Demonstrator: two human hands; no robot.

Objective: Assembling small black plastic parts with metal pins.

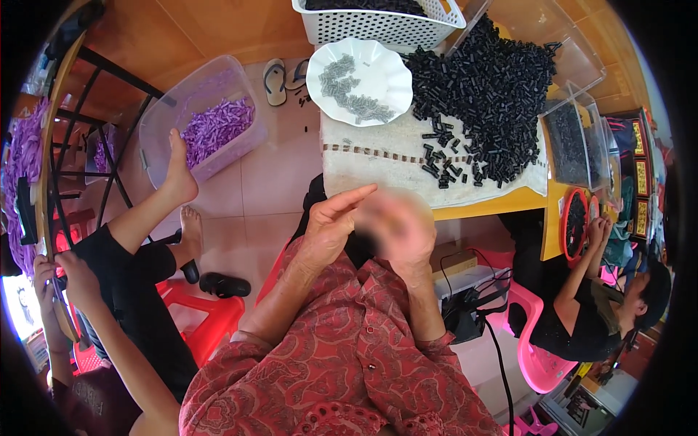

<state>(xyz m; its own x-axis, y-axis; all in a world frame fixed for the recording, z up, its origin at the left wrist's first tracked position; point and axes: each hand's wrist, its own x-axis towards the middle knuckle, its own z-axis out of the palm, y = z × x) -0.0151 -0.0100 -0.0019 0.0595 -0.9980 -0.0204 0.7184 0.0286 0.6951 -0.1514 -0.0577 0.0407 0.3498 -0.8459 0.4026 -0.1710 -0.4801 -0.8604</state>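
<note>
Both of my hands are raised close together in front of my red patterned shirt, just short of the table's near edge. My left hand [331,224] reaches toward the right one, its fingers drawn together and its upper finger nearly straight. A blurred patch covers most of the fingers of my right hand [408,240], so whatever sits between the hands is hidden. Beyond them, a white cloth [371,171] covers the table. On it stand a white scalloped plate [389,73] of small clear pieces and, to the right, a big heap of short black tubular pieces [483,94].
A white perforated basket [378,29] of black pieces stands at the back. Clear boxes [574,138] line the right. One person sits left, near a plastic tub [156,138] of purple pieces; another works at right by a red basket [575,225]. A black cable [500,363] hangs beside me.
</note>
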